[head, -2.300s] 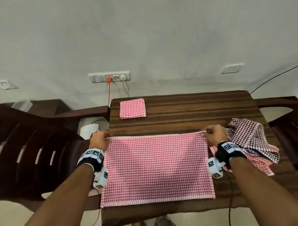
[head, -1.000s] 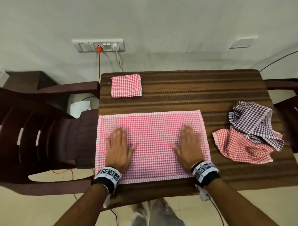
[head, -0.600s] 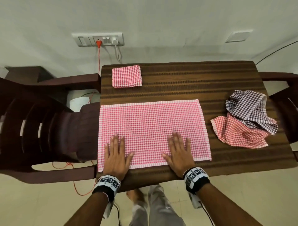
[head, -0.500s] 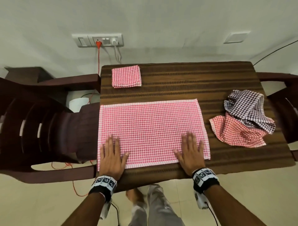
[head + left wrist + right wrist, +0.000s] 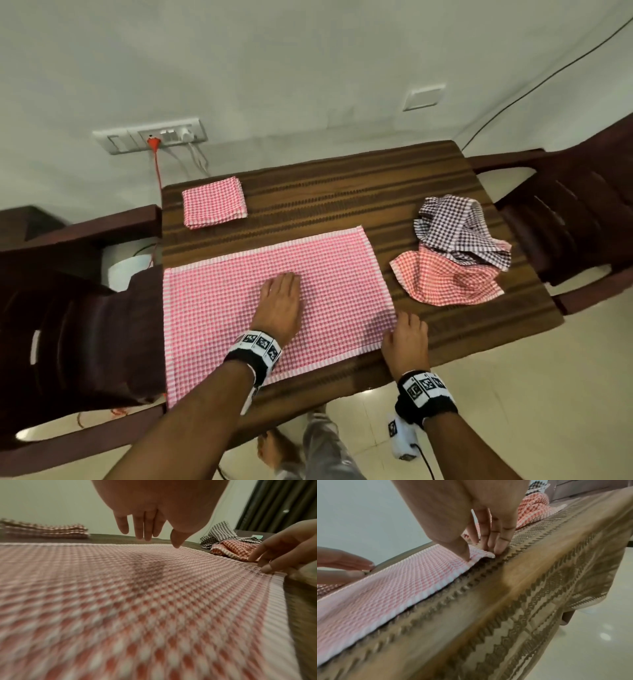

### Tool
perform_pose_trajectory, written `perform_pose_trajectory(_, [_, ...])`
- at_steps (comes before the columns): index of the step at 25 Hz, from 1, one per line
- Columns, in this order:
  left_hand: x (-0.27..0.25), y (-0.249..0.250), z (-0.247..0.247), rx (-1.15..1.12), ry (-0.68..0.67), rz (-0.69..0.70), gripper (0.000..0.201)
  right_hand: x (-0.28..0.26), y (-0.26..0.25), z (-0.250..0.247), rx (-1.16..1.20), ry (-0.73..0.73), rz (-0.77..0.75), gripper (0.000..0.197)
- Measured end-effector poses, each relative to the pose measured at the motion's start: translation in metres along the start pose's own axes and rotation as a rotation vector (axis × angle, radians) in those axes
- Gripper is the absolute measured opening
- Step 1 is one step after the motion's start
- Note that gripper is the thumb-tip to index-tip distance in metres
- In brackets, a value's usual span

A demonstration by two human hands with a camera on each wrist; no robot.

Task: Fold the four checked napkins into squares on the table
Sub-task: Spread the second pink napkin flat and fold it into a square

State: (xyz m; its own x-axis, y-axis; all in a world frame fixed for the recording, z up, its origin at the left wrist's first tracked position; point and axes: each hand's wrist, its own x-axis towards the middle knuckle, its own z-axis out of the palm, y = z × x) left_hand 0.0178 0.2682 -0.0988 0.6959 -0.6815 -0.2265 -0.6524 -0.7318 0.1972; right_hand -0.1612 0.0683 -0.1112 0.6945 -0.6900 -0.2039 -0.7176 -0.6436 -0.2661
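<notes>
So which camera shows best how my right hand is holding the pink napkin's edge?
Right wrist: the right hand pinches the pink napkin, lifting its right edge. Left wrist shows fingertips there; head only the hand's back.

Right hand (image 5: 471, 524) pinching the near corner of the pink checked napkin (image 5: 399, 588) on the brown patterned tablecloth (image 5: 513, 608).

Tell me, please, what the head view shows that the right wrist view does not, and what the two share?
Only the head view shows the folded pink square at the table's far left, the whole purple napkin and the left hand flat on the middle of the pink napkin. Only the right wrist view shows the right hand's thumb and fingers pinching the napkin's raised corner. Both show the right hand at that corner, the pink napkin spread on the table and the crumpled red napkin.
</notes>
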Motion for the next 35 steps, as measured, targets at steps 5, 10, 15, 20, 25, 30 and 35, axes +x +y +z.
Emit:
perform_pose_trajectory(5, [0.086,0.048,-0.014,0.16,-0.036,0.226,0.06,0.016,0.008,-0.006,0.16,-0.128,0.18,0.039])
perform_pose_trajectory(10, [0.16,0.075,-0.025,0.227,-0.084,0.399,0.058,0.03,0.015,-0.016,0.229,-0.186,0.231,0.027])
perform_pose_trajectory(15, [0.206,0.094,-0.026,0.2,-0.15,0.382,0.061,0.033,0.027,-0.018,0.29,-0.231,0.19,0.016])
perform_pose_trajectory(20, [0.223,0.102,-0.029,0.308,-0.12,0.393,0.047,0.036,0.032,-0.02,0.329,-0.25,0.165,0.015])
perform_pose_trajectory(25, [0.214,0.096,-0.038,0.337,-0.059,0.361,0.037,0.035,0.028,-0.024,0.322,-0.217,0.157,0.016])
perform_pose_trajectory(30, [0.191,0.078,-0.057,0.204,0.019,0.289,0.026,0.022,0.012,-0.035,0.309,-0.153,0.109,0.017])
perform_pose_trajectory(35, [0.143,0.031,-0.077,-0.035,0.097,0.085,0.02,-0.016,-0.031,-0.045,0.384,-0.077,-0.043,0.018])
